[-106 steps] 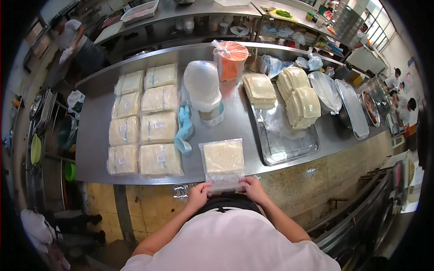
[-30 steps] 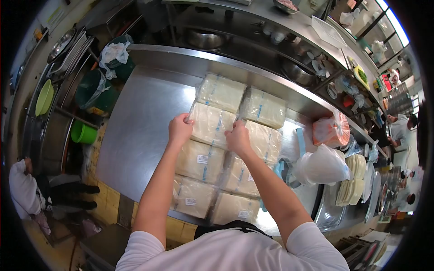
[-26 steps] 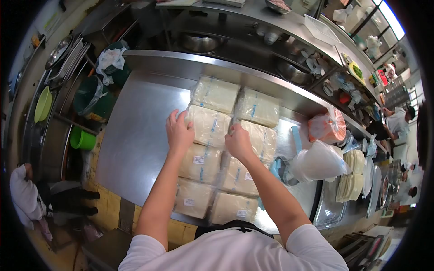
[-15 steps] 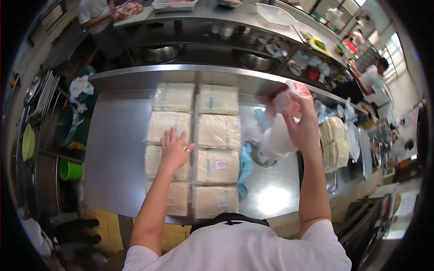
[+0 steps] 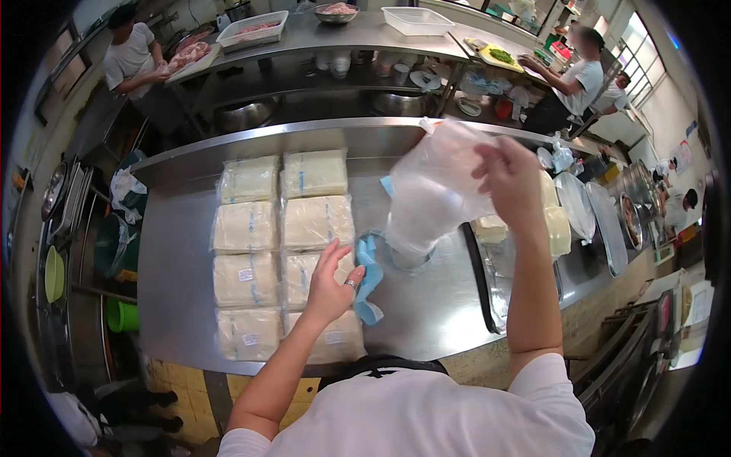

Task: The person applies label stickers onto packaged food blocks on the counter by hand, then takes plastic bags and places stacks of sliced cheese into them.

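Two columns of flat, pale packs in clear wrapping [image 5: 318,221] lie on a steel table, some with small white labels. My left hand [image 5: 333,286] is open over the right column, fingers spread, beside a crumpled light-blue strip [image 5: 369,282]. Whether it presses on a pack, I cannot tell. My right hand [image 5: 512,183] is raised with curled fingers, closed on a clear plastic bag [image 5: 438,183]. The bag hangs down and left, with some orange print near its top. Under its lower end, a round, clear object [image 5: 411,259] is partly hidden.
Stacked pale blocks [image 5: 558,221] and metal trays [image 5: 590,221] stand to the right. Behind the raised table edge [image 5: 266,135] is another counter with a white basket [image 5: 417,21] and meat. Co-workers stand at the far left [image 5: 133,57] and far right [image 5: 582,80].
My left hand has gone from the left column of packs to the right one. The bag in my right hand is now lifted and stretched out. The camera view has shifted.
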### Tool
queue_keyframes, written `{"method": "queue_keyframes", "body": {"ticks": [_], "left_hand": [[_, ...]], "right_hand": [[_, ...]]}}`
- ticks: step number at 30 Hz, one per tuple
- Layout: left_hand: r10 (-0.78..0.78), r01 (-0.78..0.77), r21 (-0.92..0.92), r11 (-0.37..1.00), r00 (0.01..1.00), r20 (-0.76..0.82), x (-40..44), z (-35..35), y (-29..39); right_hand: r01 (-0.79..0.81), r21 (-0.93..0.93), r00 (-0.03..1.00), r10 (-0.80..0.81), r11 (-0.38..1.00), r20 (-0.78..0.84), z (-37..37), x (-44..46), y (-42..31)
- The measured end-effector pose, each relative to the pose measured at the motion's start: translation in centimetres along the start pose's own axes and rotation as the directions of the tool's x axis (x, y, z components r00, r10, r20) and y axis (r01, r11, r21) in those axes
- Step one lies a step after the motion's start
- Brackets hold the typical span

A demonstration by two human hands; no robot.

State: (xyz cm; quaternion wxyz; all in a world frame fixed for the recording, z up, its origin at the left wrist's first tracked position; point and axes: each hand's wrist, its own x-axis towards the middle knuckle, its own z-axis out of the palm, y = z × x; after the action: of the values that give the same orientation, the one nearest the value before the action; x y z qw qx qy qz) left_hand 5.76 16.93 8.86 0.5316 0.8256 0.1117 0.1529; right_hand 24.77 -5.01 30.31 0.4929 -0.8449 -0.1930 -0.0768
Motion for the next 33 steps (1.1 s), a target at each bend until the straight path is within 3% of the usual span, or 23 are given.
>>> {"method": "queue_keyframes", "body": {"ticks": [2,4,6,9,12,13,15,16,18,21,24,26,29,33], "left_hand": [[0.011,-0.004,-0.166,0.986,0.999,0.045,0.0,2.4,2.6],[-0.055,0.087,-0.383,0.920,0.994,0.095,0.1,5.1,5.1],[-0.121,0.183,-0.550,0.815,0.982,0.147,0.3,7.7,8.5],[0.115,0.017,-0.415,0.910,0.950,0.290,-0.6,11.2,4.4],[-0.113,0.469,-0.554,0.688,0.823,0.557,-1.5,13.4,8.1],[-0.216,0.515,-0.494,0.700,0.813,0.541,-1.7,14.0,9.1],[-0.416,0.608,-0.376,0.700,0.774,0.477,-2.1,15.0,10.3],[-0.420,0.558,-0.381,0.737,0.820,0.390,-2.4,15.5,9.6],[-0.405,0.452,-0.372,0.811,0.892,0.199,-2.6,16.6,7.8],[-0.357,0.356,-0.143,0.923,0.934,0.021,-2.8,16.7,12.1],[-0.353,0.355,-0.059,0.933,0.935,0.038,-3.1,17.1,13.8],[-0.391,0.390,0.025,0.920,0.919,0.055,-4.5,17.9,12.4],[-0.437,0.433,0.111,0.895,0.899,0.019,-5.6,19.0,13.2],[-0.474,0.463,0.153,0.873,0.879,0.045,-7.1,19.5,12.7]], "right_hand": [[-0.029,0.161,0.998,0.038,0.987,-0.056,-3.4,-1.3,-0.4],[-0.032,0.293,0.995,0.058,0.955,-0.078,-6.8,-2.7,0.8],[-0.133,0.451,0.975,0.198,0.883,-0.099,-8.5,-4.9,3.0],[-0.221,0.643,0.946,0.320,0.733,-0.040,-9.8,-8.5,8.0],[-0.338,0.758,0.892,0.448,0.558,0.068,-8.5,-12.8,16.2],[-0.400,0.784,0.853,0.506,0.475,0.129,-8.0,-13.9,19.0],[-0.528,0.728,0.796,0.554,0.438,0.244,-8.1,-14.9,24.1],[-0.590,0.692,0.760,0.576,0.416,0.302,-8.4,-15.0,26.2],[-0.560,0.591,0.806,0.548,0.580,0.226,-10.0,-13.0,30.4],[-0.401,0.423,0.905,0.424,0.813,0.043,-9.4,-7.5,35.6],[-0.275,-0.059,0.957,0.279,0.960,0.073,-7.6,-0.8,35.6],[-0.134,-0.333,0.984,0.164,0.933,0.063,-3.7,1.9,38.1],[-0.095,-0.661,0.949,0.269,0.744,0.166,-0.8,3.4,38.1],[-0.043,-0.716,0.958,0.231,0.696,0.168,0.4,3.5,39.5]]}}
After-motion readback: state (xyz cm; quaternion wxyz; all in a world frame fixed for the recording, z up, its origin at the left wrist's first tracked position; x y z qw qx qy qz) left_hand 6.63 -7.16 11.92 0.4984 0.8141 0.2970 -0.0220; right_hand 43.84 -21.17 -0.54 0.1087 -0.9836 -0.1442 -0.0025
